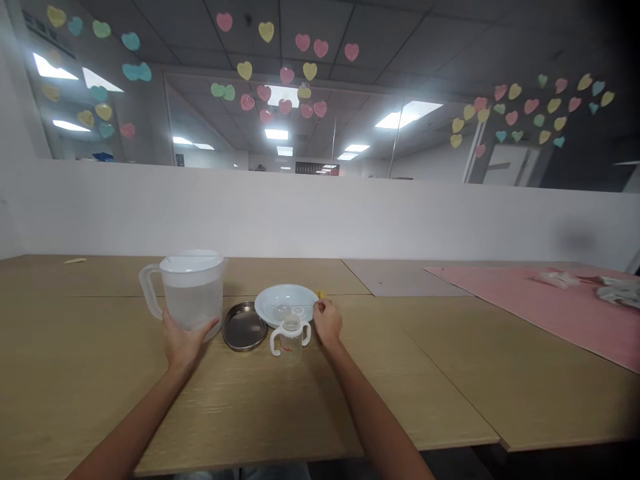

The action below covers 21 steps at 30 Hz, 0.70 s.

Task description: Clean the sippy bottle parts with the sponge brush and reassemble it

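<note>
Plastic pitcher [193, 297] clamped in my left grip [186, 343]; right grip [327, 322] pinched together beside white plate [285, 295].

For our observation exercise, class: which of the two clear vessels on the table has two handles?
The small clear cup, with a white handle on each side; the large lidded pitcher has just one.

1. White partition wall [320, 213], low, spanning 12 o'clock.
2. Glass panel [425, 80] above it, with pastel paper hearts [244, 71] stuck on.
3. Ceiling tiles [400, 40] and fluorescent light panels [277, 134], 12 o'clock.
4. White door [510, 165], 2 o'clock.
5. Wood-grain worktop [75, 373], 9 o'clock.
6. Pink mat [550, 313], 3 o'clock.
</note>
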Each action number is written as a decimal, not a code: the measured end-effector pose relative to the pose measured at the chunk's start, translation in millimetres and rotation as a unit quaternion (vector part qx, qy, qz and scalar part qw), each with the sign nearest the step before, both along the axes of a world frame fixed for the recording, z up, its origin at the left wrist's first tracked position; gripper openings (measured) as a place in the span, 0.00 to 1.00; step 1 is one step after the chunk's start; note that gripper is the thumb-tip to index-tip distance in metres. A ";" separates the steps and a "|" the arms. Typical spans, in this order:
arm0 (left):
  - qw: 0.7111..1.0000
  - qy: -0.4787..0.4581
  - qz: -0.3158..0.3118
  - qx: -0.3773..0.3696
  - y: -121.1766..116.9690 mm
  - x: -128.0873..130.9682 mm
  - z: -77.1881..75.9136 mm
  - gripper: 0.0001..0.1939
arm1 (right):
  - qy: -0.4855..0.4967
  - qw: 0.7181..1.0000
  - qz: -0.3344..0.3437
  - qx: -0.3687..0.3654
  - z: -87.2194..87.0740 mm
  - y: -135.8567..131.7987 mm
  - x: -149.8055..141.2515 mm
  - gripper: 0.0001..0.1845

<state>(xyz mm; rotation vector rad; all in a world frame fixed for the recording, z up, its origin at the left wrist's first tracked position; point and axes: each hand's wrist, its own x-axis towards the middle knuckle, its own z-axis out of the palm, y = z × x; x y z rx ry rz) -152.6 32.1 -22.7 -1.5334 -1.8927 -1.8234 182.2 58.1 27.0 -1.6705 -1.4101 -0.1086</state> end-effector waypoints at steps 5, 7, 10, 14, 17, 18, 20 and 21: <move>0.996 0.028 0.069 0.044 -9.3 3.7 12.7 0.57 | 0.004 1.000 0.010 0.001 -0.4 0.5 -0.5 0.11; 0.993 0.067 0.071 0.063 -11.6 5.9 16.1 0.55 | 0.007 1.000 0.012 0.002 -0.4 0.8 -0.4 0.11; 0.987 0.120 0.063 0.088 -12.9 8.8 16.7 0.51 | 0.010 1.000 0.014 0.004 -0.4 1.2 -0.2 0.11; 0.981 0.162 0.052 0.096 -12.7 10.3 14.5 0.48 | 0.011 1.000 0.013 0.006 -0.6 1.3 -0.3 0.11; 0.978 0.180 0.060 0.089 -11.0 8.8 13.3 0.47 | 0.011 1.000 0.011 0.004 -0.8 1.1 -0.5 0.11; 0.977 0.183 0.067 0.087 -10.2 7.9 12.9 0.47 | 0.012 1.000 0.011 0.004 -0.8 1.0 -0.6 0.11; 0.975 0.189 0.080 0.083 -8.5 6.1 12.0 0.47 | 0.012 1.000 0.010 0.003 -0.9 0.9 -0.8 0.11; 0.974 0.193 0.084 0.081 -7.7 5.3 11.5 0.46 | 0.012 1.000 0.010 0.003 -0.8 0.9 -0.8 0.11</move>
